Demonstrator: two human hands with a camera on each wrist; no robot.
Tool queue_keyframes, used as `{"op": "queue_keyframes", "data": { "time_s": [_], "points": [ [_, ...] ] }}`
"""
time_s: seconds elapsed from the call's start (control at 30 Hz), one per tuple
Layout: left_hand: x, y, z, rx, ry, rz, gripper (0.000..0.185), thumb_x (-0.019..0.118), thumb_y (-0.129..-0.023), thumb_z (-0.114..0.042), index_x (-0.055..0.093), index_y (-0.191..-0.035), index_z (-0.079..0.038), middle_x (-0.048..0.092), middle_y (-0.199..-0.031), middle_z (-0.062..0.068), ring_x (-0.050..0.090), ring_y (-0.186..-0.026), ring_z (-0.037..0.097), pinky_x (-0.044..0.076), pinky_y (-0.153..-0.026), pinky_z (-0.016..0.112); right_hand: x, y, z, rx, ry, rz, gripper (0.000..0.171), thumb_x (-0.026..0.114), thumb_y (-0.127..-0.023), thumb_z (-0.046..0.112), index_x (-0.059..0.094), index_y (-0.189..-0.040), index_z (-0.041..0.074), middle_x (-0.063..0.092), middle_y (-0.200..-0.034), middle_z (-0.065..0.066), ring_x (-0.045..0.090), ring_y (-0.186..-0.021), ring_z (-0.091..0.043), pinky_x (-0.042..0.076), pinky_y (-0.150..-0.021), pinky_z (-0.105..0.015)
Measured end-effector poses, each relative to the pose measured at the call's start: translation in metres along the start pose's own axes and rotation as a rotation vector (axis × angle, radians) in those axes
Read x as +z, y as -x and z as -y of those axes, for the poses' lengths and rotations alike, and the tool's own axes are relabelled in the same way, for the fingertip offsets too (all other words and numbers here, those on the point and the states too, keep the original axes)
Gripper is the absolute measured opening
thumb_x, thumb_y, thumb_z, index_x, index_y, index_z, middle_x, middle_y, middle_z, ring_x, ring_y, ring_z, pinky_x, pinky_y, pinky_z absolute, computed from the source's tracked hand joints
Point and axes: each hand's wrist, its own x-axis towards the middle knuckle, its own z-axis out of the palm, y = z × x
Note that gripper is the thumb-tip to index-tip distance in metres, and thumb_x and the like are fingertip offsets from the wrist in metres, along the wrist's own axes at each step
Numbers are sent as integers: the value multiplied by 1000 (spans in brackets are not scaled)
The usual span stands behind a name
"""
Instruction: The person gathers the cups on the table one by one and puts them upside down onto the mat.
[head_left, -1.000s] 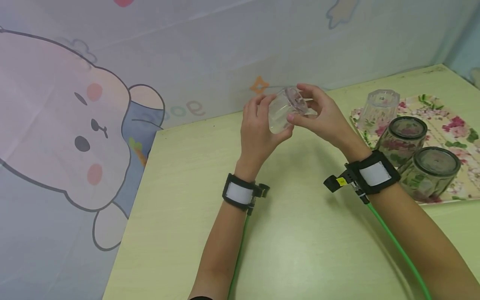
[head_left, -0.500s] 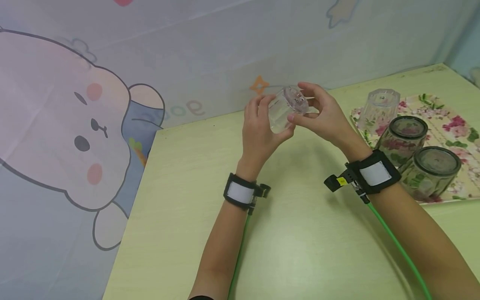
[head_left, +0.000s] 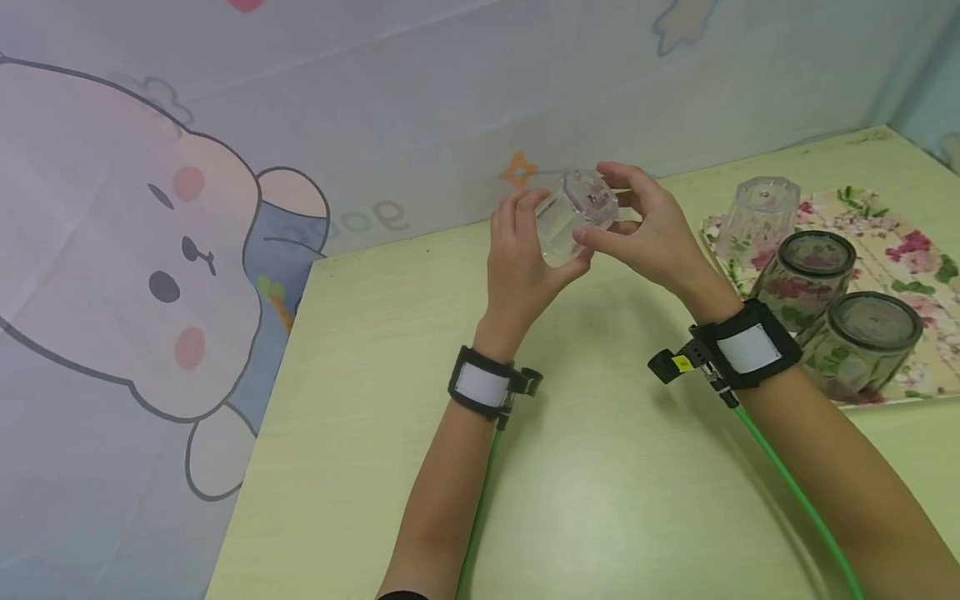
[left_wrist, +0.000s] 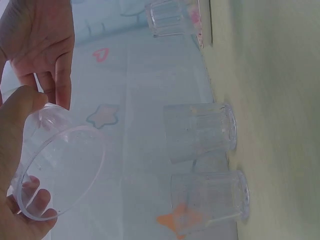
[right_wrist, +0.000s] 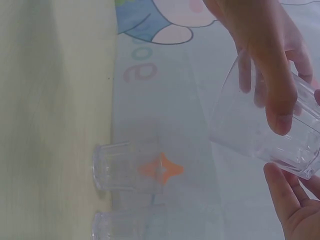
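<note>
Above the far edge of the table, both hands are on a clear drinking glass point(head_left: 558, 218), tilted with its faceted base toward the upper right. My left hand point(head_left: 517, 267) grips its side, thumb and fingers spread round the wall. At the base end, my right hand point(head_left: 651, 229) pinches the glass between thumb and fingers. The open mouth of this glass faces the camera in the left wrist view. Two more clear glasses stand upright on the table there, one clear glass point(left_wrist: 200, 131) beside another clear glass point(left_wrist: 210, 200); in the head view the hands cover them.
A floral tray point(head_left: 922, 317) lies on the table to the right. It bears an upside-down clear glass point(head_left: 761, 221) and two upside-down dark glasses, the nearer dark glass point(head_left: 862, 346) close to my right forearm. A printed curtain point(head_left: 420, 108) hangs behind the pale table point(head_left: 360, 400).
Held between both hands, the glass has turned slightly, and its base shows more to the head camera. Both hands have shifted a little. The glasses on the tray stay put.
</note>
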Motion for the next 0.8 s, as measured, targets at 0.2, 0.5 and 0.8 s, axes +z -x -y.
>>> {"op": "queue_keyframes", "data": {
  "time_s": [0.2,0.5,0.8],
  "points": [
    [4,1,0,-15,45,-15,73,76,-74,-44,44,-126,-5,52,-122,10,49,-114,22,45,-101,27,1,0,0,-6,13,-31,72,73,-83,21,39,-146,16,46,-140,-8,49,-110,-10,48,-84,-8],
    [11,5,0,-54,91,-23,76,79,-71,-43,43,-126,-4,51,-123,11,49,-116,21,44,-102,26,1,1,1,-10,51,-58,69,74,-82,22,43,-143,14,47,-140,-7,49,-111,-9,48,-87,-12],
    [18,8,1,-60,114,-32,74,79,-72,-41,42,-125,-4,50,-122,10,49,-114,21,44,-100,27,1,1,1,-19,113,-68,67,75,-81,23,47,-141,17,50,-135,-4,49,-110,-7,51,-87,-15]
  ]
}}
